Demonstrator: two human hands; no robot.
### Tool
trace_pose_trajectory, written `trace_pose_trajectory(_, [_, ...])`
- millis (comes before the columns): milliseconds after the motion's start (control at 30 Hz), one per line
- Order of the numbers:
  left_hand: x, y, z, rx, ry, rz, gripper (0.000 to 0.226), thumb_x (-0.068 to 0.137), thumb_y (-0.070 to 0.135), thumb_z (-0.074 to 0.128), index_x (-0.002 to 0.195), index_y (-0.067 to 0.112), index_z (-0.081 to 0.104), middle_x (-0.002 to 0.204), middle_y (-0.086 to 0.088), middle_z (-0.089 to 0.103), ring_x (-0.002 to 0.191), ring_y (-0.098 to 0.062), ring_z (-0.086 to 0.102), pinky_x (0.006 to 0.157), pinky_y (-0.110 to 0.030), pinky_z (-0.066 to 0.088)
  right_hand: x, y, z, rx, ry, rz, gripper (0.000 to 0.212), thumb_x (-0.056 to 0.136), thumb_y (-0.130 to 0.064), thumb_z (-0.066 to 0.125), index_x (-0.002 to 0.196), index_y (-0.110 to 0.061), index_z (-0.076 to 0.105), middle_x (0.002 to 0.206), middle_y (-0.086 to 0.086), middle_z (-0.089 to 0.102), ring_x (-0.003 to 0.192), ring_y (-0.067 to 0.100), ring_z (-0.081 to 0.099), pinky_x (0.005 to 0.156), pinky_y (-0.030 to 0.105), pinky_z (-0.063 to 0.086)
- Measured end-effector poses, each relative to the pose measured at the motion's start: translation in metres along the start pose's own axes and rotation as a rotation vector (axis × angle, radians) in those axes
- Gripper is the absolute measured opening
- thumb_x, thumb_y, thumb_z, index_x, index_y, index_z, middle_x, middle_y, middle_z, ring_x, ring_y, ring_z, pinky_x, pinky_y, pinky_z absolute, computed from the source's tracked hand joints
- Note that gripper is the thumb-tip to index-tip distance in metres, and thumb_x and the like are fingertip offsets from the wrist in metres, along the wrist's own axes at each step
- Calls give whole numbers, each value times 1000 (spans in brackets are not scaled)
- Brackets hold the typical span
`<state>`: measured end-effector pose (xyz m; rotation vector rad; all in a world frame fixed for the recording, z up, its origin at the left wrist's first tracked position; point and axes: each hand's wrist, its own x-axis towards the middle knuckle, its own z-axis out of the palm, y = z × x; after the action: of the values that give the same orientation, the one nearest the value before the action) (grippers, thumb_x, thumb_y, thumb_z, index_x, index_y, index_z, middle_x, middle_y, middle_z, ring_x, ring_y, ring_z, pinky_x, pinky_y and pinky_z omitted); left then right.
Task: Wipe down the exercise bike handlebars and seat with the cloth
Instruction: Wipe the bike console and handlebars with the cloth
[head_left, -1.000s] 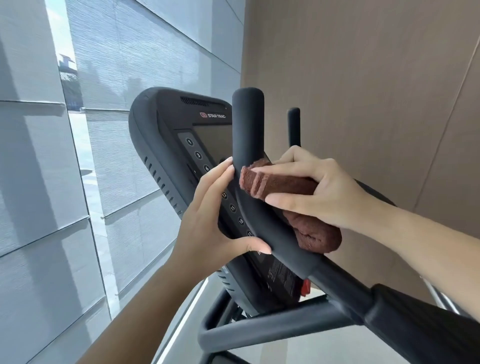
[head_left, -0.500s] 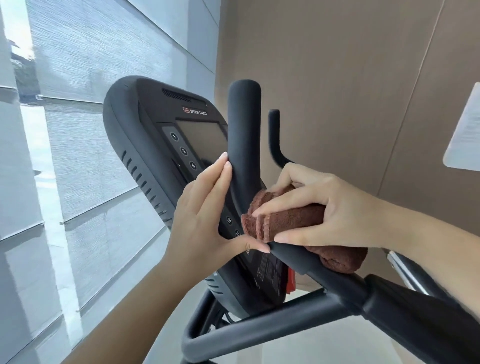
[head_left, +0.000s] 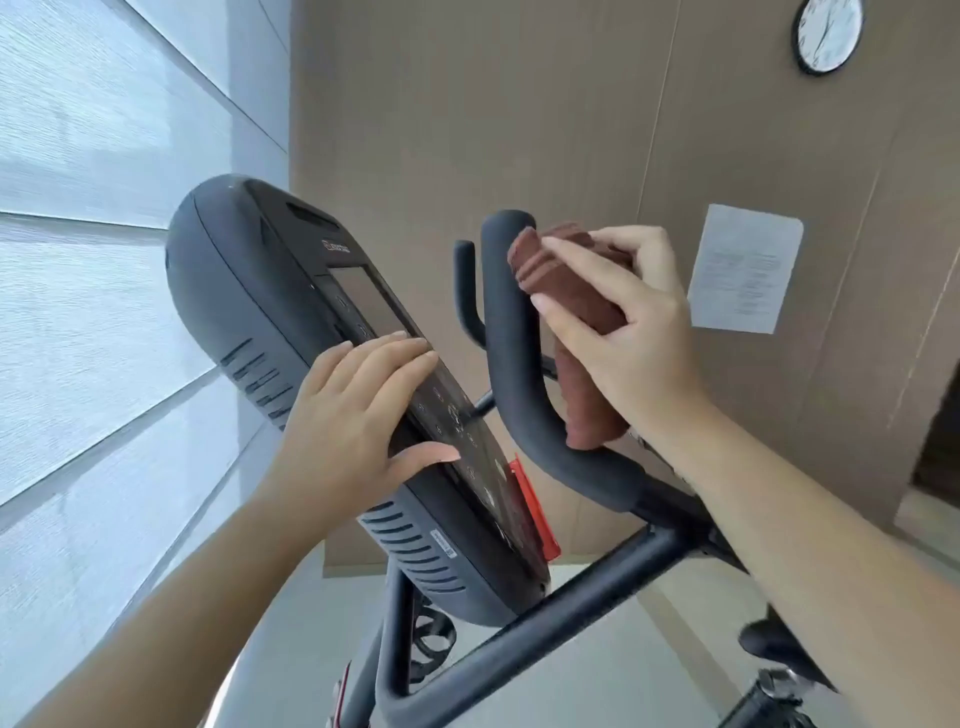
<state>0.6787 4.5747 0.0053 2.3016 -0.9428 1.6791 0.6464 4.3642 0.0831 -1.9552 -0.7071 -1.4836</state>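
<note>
At the left, the console (head_left: 332, 364) is steadied by the left hand (head_left: 358, 421), laid flat and open across its button panel — nothing is gripped. Just to its right, the near handlebar horn (head_left: 506, 332) rises almost upright, its long axis running from the rounded tip down to the bend. The folded brown cloth (head_left: 576, 322) is clamped against the horn's right side by the right hand (head_left: 634, 332) — the nearer hand for the stroke, which would likely follow that axis. The seat cannot be clearly made out.

Head view, close, tilted, toward handlebar (head_left: 511, 332) and wall (head_left: 519, 104).
</note>
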Motion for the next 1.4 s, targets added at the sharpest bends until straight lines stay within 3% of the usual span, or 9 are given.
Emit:
trace_pose_trajectory(67, [-6, -14, 1, 44, -3, 13, 66, 81, 59, 50, 116, 3, 56, 120, -12, 60, 117, -26, 48, 99, -43, 31, 12, -11, 20, -21, 79, 21, 34, 79, -17, 68, 113, -16, 65, 108, 5, 45, 98, -6, 42, 92, 4, 30])
trace_pose_trajectory(133, [-12, -25, 4, 83, -1, 56, 63, 83, 56, 49, 112, 1, 61, 116, -12, 62, 117, -25, 47, 101, -43, 29, 4, -14, 26, -92, 37, -6, 33, 81, -19, 67, 114, -15, 64, 108, 10, 46, 100, 5, 45, 92, 6, 33])
trace_pose_trajectory(267, [-16, -36, 11, 89, 29, 107, 53, 86, 52, 49, 104, 5, 67, 110, -8, 66, 118, -21, 46, 103, -42, 26, -34, -19, 11, -329, -179, -176, 33, 82, -30, 60, 111, -16, 66, 107, 13, 50, 97, 26, 54, 84, 34, 49])
trace_pose_trajectory(367, [-15, -42, 14, 74, 49, 138, 48, 87, 49, 49, 101, 7, 67, 107, -7, 66, 116, -20, 47, 106, -38, 22, -35, -23, 8, -417, -218, -174, 32, 81, -31, 59, 109, -17, 67, 107, 14, 50, 98, 29, 53, 82, 40, 50])
trace_pose_trajectory(567, [-16, -45, 19, 65, 112, 158, 42, 87, 44, 50, 96, 8, 68, 102, -6, 67, 111, -20, 50, 105, -35, 21, 16, -41, 43, -506, 17, -73, 28, 78, -20, 68, 106, -14, 68, 111, 17, 48, 99, 32, 50, 83, 29, 40])
trace_pose_trajectory(867, [-15, -49, 25, 95, 195, 208, 39, 88, 39, 49, 97, 5, 66, 101, -8, 67, 109, -22, 50, 101, -37, 24, -58, -38, 23, -655, -176, -221, 31, 79, -29, 66, 107, -15, 66, 113, 5, 39, 101, 27, 51, 86, 25, 44])
trace_pose_trajectory(1067, [-16, -49, 30, 55, 220, 211, 36, 87, 33, 46, 95, 5, 67, 106, -9, 67, 112, -21, 48, 98, -37, 26, -3, -42, 50, -587, 98, -88, 28, 77, -20, 70, 105, -16, 68, 111, 15, 48, 103, 25, 49, 86, 29, 45])
trace_pose_trajectory(1233, [-17, -49, 34, 44, 242, 204, 35, 88, 30, 45, 97, 5, 67, 107, -10, 67, 114, -21, 48, 99, -37, 26, -60, -33, 25, -609, -100, -160, 35, 80, -29, 62, 113, -20, 62, 116, 3, 39, 105, 20, 49, 96, 13, 37])
trace_pose_trajectory(1400, [-16, -49, 34, 35, 260, 208, 34, 89, 28, 44, 98, 4, 65, 108, -10, 67, 112, -23, 53, 99, -38, 27, -86, -29, 17, -724, -170, -240, 33, 80, -29, 64, 113, -22, 61, 116, 5, 42, 101, 24, 53, 94, 17, 38])
